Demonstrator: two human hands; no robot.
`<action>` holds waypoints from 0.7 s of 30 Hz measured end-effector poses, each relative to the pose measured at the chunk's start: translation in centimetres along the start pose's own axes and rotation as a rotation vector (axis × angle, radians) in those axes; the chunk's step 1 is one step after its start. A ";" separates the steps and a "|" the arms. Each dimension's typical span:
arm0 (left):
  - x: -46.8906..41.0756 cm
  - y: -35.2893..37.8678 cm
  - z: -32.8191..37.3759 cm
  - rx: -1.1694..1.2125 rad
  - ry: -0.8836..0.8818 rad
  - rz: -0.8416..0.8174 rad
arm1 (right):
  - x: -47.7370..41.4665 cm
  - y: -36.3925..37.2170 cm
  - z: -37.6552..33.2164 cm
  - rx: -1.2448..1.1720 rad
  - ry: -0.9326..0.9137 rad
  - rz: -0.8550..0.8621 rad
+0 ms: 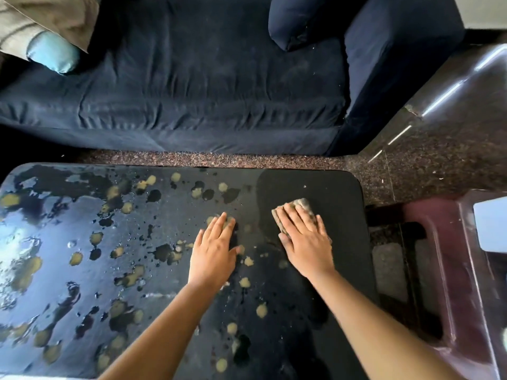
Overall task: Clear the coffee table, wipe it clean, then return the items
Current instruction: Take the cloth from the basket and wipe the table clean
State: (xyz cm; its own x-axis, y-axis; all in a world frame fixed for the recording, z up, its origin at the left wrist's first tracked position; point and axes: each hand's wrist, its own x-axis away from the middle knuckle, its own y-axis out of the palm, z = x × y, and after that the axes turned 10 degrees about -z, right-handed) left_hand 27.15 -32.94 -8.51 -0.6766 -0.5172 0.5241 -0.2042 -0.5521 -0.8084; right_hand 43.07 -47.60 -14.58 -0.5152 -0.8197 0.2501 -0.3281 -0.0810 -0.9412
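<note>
Surface (329, 187): black, wet and spotted with yellowish blotches, before a dark sofa (192, 91).
Cloth (297, 208): near the far right corner, under the right hand.
Right hand (304, 237): flat, fingers straight, pressing the cloth.
Left hand (214, 250): flat, open on the surface.

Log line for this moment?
phase: wiping | right hand: presses cloth | left hand: flat on table | surface: wet, yellowish spots

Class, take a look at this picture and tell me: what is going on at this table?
A person is wiping the black coffee table. The right hand presses a cloth flat near the far right corner, where the top looks clean. The left hand rests flat beside it. Wet patches and yellowish blotches cover the rest.
</note>
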 end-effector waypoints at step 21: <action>7.9 6.1 -4.4 -0.181 0.044 -0.018 | 5.4 1.6 -1.1 0.123 -0.070 -0.078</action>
State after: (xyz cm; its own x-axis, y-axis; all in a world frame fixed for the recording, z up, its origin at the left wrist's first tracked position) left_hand 17.44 -37.48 -10.47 -0.7010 -0.4773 0.5299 -0.3379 -0.4320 -0.8362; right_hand 38.95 -51.53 -14.49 -0.4339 -0.8454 0.3115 -0.2632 -0.2117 -0.9412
